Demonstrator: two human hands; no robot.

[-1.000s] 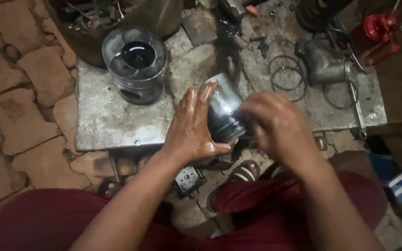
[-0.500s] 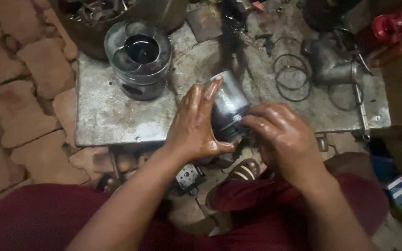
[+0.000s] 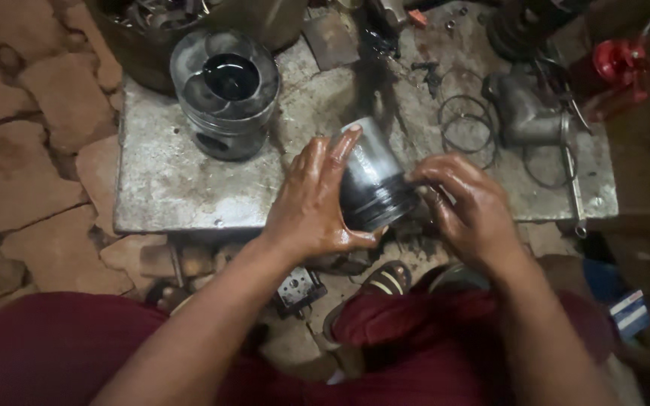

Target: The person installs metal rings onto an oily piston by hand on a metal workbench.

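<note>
Since half a second earlier, hardly anything had shifted: both my hands stayed on the piston, and my right fingers had slid a touch further along its lower edge.

Nearest me, my two forearms came up from my dark red lap and met over the near edge of the metal plate (image 3: 189, 203). My left hand (image 3: 314, 199) stood on edge, palm pressed flat against the left side of the piston (image 3: 374, 180), fingers straight and together, pointing up along its wall, thumb hooked under the bottom. My right hand (image 3: 464, 203) was curled, fingertips bent in and touching the grooved lower band on the right side. So the one piston was clamped between both oily hands, tilted, crown away from me, held just above the plate's near edge.

Further out on the plate I counted a second piston (image 3: 223, 90), standing upright at the left. To the right lay thin rings (image 3: 466, 124), at least two, overlapping, beside a grey metal elbow fitting (image 3: 524, 113). Farthest right sat one red oil can (image 3: 615, 68).
</note>
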